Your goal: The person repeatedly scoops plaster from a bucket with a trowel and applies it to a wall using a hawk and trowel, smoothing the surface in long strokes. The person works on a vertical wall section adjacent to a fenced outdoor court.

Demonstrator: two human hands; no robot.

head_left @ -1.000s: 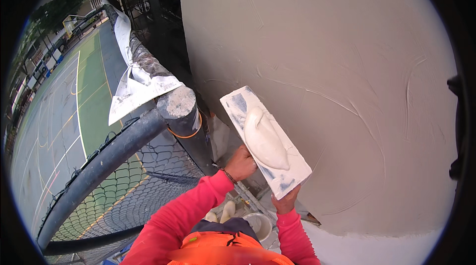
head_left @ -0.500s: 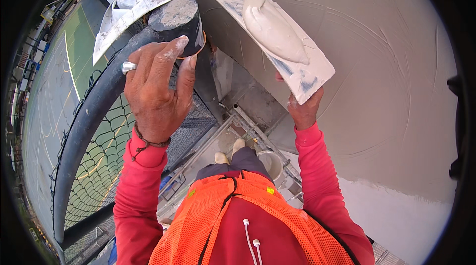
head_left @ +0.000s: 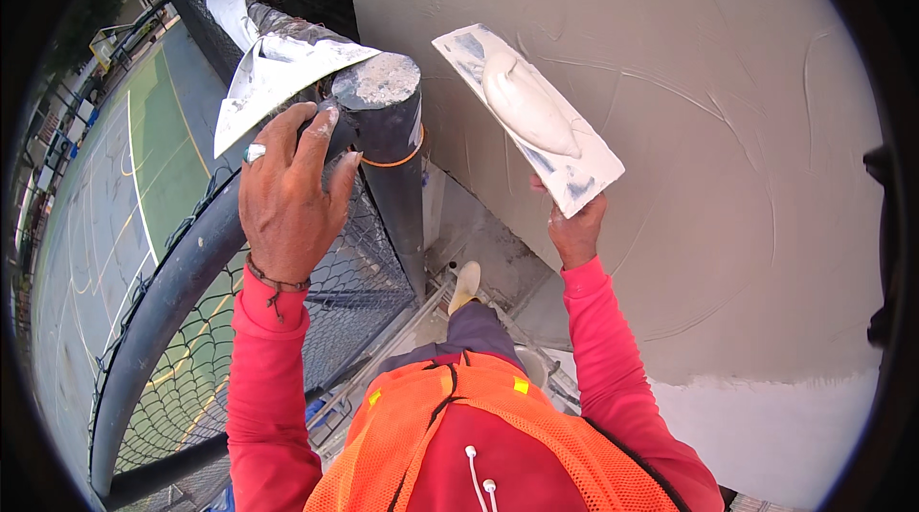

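Note:
My left hand is over the curved dark metal rail of the fence, just left of a round dark post. Its fingers are bent but apart, with a gap between thumb and forefinger, and nothing shows in them. Whether the palm presses on the rail is hidden. Held in my right hand is a rectangular plastering trowel, its flat face up and its handle hidden beneath. A thick mound of pale wet plaster lies along the face.
A grey plastered wall fills the right side, with curved ridges and a white lower band. Torn white sheeting hangs near the post top. Chain-link mesh borders a sports court. Below are my boot and metal scaffolding.
My left hand has moved from beside the post top to over the rail. The trowel sits slightly lower in view. One boot shows where two did, and the bucket is now mostly hidden.

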